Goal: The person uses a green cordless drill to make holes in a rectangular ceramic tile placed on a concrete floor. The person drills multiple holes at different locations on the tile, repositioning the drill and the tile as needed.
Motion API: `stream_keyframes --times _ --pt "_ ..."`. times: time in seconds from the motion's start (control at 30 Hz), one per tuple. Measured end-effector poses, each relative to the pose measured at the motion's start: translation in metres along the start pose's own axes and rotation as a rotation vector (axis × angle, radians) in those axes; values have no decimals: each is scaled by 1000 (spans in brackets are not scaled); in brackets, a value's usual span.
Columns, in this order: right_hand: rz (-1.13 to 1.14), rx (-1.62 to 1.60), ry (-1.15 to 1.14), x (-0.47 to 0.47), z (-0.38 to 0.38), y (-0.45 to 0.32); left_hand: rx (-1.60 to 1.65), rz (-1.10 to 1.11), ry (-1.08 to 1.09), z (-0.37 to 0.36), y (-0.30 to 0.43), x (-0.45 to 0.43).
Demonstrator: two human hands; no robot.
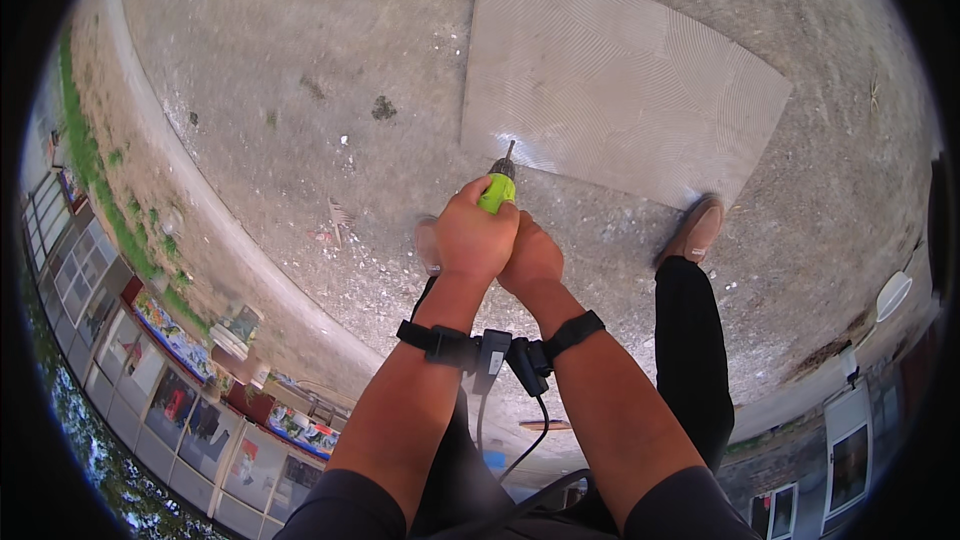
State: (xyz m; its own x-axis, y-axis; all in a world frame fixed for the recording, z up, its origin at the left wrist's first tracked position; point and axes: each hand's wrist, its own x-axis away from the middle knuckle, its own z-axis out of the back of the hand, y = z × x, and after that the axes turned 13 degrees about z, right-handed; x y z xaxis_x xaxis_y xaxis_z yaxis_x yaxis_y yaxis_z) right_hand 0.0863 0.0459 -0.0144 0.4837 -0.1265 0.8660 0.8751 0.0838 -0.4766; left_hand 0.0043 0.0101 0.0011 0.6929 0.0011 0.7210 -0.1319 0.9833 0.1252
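Both hands hold a lime-green electric drill (496, 193) with a dark chuck. My left hand (474, 232) wraps around its body, while my right hand (537, 255) grips close behind, where the handle is hidden. From the chuck a thin drill bit (511, 149) points away from me over the near-left corner of a large greyish-beige slab (600, 75). Combed, curved ridges cover the slab's face, and it lies flat on the ground. Whitish powder (534, 153) marks its surface around the bit. Whether the tip is in the slab cannot be made out.
My right shoe (697, 229) is at the slab's near edge; my left shoe (428, 244) is partly behind my left hand. Rough ground (300, 127) with white crumbs surrounds the slab. A pale kerb (217, 202) curves along the left. Wrist straps with black devices (491, 360) trail cables.
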Motion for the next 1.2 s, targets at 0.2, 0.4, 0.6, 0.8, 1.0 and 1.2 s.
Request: stream_keyframes --times 0.2,0.4,0.6,0.8,1.0,1.2 --pt "20 -14 27 0 -5 1 -1 0 -1 0 -1 -1" --pt "37 -8 44 0 -6 3 -3 0 -5 0 -2 -1" --pt "101 38 114 -2 -17 17 -22 66 -29 2 6 6" --pt "76 26 115 3 -12 9 4 76 -53 10 9 8" --pt "62 48 92 6 -11 8 38 37 -37 10 3 11" --pt "65 60 92 25 -11 6 -6 70 -40 18 -1 29"
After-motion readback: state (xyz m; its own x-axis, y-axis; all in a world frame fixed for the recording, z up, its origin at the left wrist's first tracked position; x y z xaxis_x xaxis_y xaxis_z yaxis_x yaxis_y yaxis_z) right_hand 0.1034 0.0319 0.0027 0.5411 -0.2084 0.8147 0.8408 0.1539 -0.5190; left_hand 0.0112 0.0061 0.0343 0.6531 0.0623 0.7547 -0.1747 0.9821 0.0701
